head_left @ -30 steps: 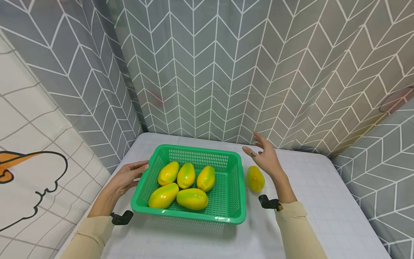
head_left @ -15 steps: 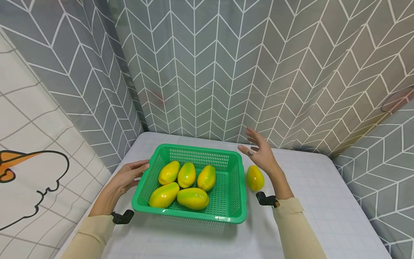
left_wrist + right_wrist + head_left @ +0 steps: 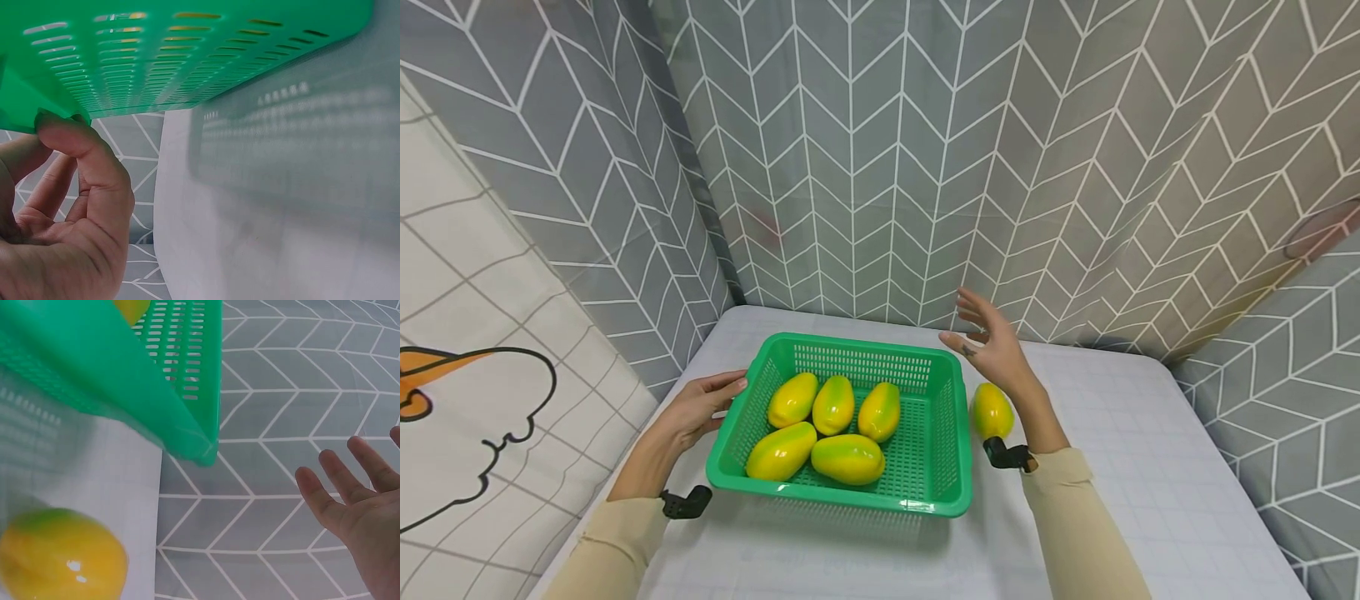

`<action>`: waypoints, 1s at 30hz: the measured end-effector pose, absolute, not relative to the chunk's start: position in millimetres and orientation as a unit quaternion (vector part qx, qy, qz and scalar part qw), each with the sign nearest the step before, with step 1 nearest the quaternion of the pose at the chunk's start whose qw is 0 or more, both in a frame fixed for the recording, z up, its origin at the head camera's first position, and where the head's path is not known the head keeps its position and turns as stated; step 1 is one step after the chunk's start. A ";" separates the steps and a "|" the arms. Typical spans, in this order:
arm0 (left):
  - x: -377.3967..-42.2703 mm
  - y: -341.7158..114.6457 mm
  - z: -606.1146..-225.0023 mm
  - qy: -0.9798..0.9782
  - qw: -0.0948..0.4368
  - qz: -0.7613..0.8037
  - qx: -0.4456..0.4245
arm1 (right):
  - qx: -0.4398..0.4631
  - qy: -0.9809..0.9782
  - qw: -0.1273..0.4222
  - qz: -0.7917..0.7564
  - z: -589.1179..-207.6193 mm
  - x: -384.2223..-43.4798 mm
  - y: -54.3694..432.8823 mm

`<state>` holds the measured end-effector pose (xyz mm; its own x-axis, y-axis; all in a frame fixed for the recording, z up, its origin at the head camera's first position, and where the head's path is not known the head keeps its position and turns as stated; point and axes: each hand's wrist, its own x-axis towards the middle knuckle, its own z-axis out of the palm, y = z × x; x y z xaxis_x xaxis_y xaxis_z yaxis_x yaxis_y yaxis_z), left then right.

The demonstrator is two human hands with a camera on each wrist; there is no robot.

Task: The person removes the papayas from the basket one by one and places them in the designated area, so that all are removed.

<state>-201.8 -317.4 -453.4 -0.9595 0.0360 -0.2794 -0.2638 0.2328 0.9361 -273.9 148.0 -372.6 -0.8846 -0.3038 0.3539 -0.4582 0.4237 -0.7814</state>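
A green plastic basket with slotted walls holds several glossy yellow-green fruits, such as the one in front, that look like mangoes or small papayas. At its left side, my left hand pinches the rim; the left wrist view shows the fingers at the basket edge. Beyond the basket's back right corner, my right hand hovers with fingers spread and nothing in it. Outside the right wall lies one more fruit, partly covered by the right wrist camera and also seen in the right wrist view.
The basket stands over a white-covered table and casts a shadow towards the front. Grey chevron-patterned curtains rise behind the table and at both sides. A white tiled-pattern sheet hangs at the left.
My right hand has moved left and slightly away from me, towards the basket's back right corner. The left hand, basket and fruits have stayed almost still.
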 end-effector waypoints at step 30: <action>-200.7 -315.9 -451.2 0.765 0.121 0.629 -0.069 | 0.262 -0.810 0.050 0.522 -379.5 -278.2 112.4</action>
